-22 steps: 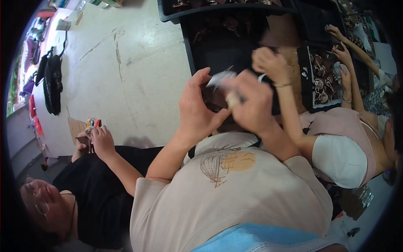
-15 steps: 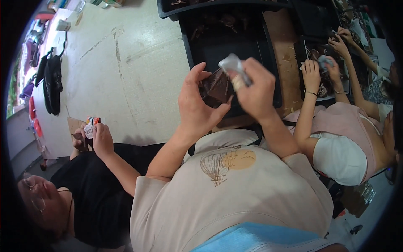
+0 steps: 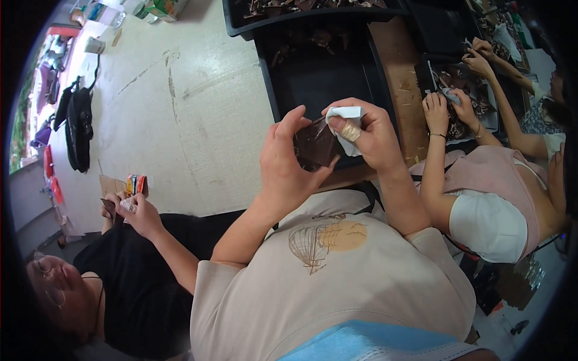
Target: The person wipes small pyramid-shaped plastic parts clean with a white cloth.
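Note:
My left hand [image 3: 281, 157] is closed around the edges of a dark brown, flat-faced angular piece [image 3: 314, 144], thumb below and fingers above. Its exact kind is unclear. A folded white cloth [image 3: 348, 113] is pinched in my right hand [image 3: 378, 133], whose thumb has a tan wrap on it. The cloth rests against the upper right edge of the brown piece. Both hands are in front of my chest, over the near end of a black tray [image 3: 301, 84].
Another black tray [image 3: 241, 28] with many small brown pieces overlaps the far end. On the left, a person's hands [image 3: 143, 215] hold a brown piece and white cloth. Co-workers' hands [image 3: 436, 111] work at the right. A black bag [image 3: 77, 129] lies on the white table [image 3: 198, 126].
My right hand has slowed from a blur, and the cloth has come down onto the brown piece's right side. The piece now shows a broader flat face.

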A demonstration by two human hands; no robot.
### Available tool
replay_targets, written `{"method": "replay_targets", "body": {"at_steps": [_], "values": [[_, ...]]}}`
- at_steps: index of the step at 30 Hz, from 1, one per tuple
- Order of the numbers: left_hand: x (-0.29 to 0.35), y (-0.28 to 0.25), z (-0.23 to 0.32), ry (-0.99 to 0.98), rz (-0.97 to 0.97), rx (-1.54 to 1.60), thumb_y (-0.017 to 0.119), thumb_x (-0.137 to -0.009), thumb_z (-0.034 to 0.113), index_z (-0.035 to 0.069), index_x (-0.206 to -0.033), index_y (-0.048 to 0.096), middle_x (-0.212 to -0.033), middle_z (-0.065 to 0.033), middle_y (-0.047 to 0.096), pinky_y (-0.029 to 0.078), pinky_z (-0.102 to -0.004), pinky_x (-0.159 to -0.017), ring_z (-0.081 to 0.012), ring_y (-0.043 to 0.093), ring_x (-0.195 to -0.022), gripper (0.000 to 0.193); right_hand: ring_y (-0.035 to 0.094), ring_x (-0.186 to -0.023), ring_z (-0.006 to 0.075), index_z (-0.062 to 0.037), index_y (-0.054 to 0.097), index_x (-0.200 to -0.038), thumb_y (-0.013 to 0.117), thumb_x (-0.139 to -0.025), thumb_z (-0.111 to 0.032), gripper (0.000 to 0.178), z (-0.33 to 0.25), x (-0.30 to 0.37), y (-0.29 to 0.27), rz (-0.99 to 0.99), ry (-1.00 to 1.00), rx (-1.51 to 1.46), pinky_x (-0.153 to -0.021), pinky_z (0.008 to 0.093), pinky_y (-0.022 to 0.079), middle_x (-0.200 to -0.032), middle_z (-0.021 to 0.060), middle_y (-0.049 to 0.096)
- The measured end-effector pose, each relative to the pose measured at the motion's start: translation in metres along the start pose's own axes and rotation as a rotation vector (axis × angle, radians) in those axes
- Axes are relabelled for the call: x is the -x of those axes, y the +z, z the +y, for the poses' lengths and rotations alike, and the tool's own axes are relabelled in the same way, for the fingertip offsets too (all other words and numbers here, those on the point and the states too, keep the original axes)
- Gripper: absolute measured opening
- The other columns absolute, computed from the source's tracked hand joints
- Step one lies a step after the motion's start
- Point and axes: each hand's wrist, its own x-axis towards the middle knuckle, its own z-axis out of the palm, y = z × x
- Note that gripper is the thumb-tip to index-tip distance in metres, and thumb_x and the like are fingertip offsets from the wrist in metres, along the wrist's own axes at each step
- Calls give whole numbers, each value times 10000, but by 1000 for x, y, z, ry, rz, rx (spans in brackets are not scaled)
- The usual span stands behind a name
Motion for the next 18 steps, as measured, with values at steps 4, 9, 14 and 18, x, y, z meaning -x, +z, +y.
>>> {"method": "replay_targets", "body": {"at_steps": [4,9,14,18], "values": [[-2,-8,5,-336,-273,300,880,-600,76,75,-1370,370,-1158,-140,551,527,-348,-845,-229,604,-1037,924,585,-796,60,-37,681,-989,687,-873,-124,145,7,-1,-8,-104,81,-125,-693,198,462,-884,19,663],[-14,-16,-29,-596,-666,1058,880,-645,126,-17,-1341,408,-1236,-148,533,524,-311,-834,-180,600,-1022,853,557,-746,55,-6,673,-973,689,-870,-173,197,8,1,-19,-174,91,-305,-651,187,429,-863,20,637],[-8,1,-19,-687,-734,1448,773,-792,330,-19,-1316,440,-1174,-136,588,487,-307,-886,-195,581,-1070,712,504,-687,67,33,659,-979,730,-817,-282,362,2,-6,-28,-278,-53,-370,-586,211,366,-765,12,563],[-7,5,-9,-789,-663,1530,794,-777,294,-6,-1292,456,-1144,-105,592,463,-285,-894,-162,566,-1061,685,626,-778,113,-6,649,-1046,712,-817,-66,245,-12,-4,-19,-95,-113,-227,-658,235,482,-847,49,644]]}}
